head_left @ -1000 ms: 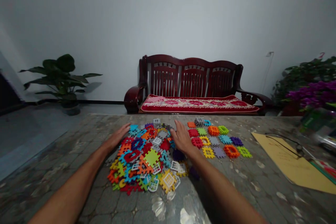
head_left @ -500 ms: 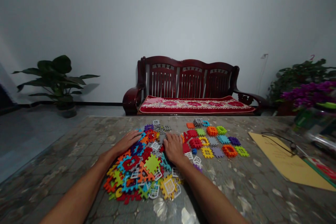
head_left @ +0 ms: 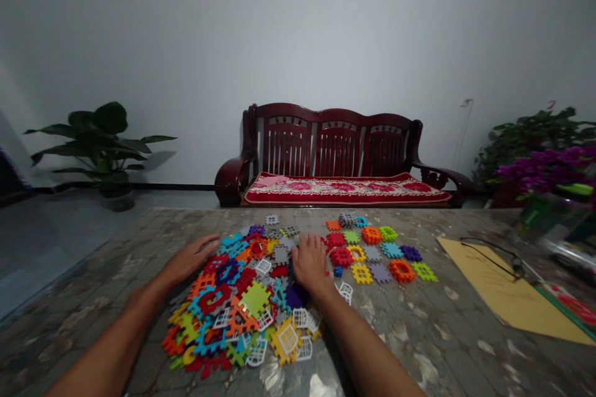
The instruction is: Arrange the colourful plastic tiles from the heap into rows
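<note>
A heap of colourful interlocking plastic tiles (head_left: 242, 301) lies on the table in front of me. My left hand (head_left: 189, 258) rests flat on the heap's left edge, fingers spread, holding nothing. On the heap's right edge, my right hand (head_left: 310, 262) lies palm down with fingers apart, touching tiles. To the right, a spread-out group of single tiles (head_left: 372, 251) lies in rows: red, orange, green, yellow, purple, grey. A few white lattice tiles (head_left: 345, 291) lie beside my right wrist.
The table (head_left: 419, 335) has a patterned stone-look top. A yellow envelope (head_left: 503, 288) with a black cord lies at the right, near purple flowers (head_left: 549, 167). Behind the table stand a dark red wooden bench (head_left: 335, 161) and a potted plant (head_left: 105, 142).
Both hands swept inward over the heap, then spread apart again. The left hand has moved back to the heap's left edge, and the pile has shifted left and toward me.
</note>
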Available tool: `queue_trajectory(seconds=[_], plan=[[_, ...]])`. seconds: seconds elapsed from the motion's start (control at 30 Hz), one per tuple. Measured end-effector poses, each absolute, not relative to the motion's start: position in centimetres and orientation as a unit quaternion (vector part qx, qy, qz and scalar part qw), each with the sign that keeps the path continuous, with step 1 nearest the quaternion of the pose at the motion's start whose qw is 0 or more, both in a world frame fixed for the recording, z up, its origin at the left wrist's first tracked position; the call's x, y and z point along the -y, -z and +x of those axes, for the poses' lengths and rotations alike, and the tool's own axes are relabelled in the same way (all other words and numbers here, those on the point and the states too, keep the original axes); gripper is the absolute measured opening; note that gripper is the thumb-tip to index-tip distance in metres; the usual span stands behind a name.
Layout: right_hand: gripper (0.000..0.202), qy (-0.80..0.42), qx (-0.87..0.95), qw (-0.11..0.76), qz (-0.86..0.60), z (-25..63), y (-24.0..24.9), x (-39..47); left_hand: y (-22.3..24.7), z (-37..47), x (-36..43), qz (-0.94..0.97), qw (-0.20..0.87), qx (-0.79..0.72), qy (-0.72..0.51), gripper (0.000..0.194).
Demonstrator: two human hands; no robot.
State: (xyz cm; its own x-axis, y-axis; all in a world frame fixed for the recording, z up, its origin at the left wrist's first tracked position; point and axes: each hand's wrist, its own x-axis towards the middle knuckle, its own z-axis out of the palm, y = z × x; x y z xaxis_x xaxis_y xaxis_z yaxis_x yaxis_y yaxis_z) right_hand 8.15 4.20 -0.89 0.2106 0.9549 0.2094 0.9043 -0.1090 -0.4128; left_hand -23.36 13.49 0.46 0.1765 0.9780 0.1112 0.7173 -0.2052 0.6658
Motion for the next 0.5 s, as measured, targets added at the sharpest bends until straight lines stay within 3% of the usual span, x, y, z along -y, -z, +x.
queue_trajectory(seconds=[0.5], plan=[[0.046,-0.032,0.644,0.324,-0.692,11.0,2.5,-5.0,2.5,-25.8,-12.2,0.654,0.262,-0.609,-0.364,0.071]])
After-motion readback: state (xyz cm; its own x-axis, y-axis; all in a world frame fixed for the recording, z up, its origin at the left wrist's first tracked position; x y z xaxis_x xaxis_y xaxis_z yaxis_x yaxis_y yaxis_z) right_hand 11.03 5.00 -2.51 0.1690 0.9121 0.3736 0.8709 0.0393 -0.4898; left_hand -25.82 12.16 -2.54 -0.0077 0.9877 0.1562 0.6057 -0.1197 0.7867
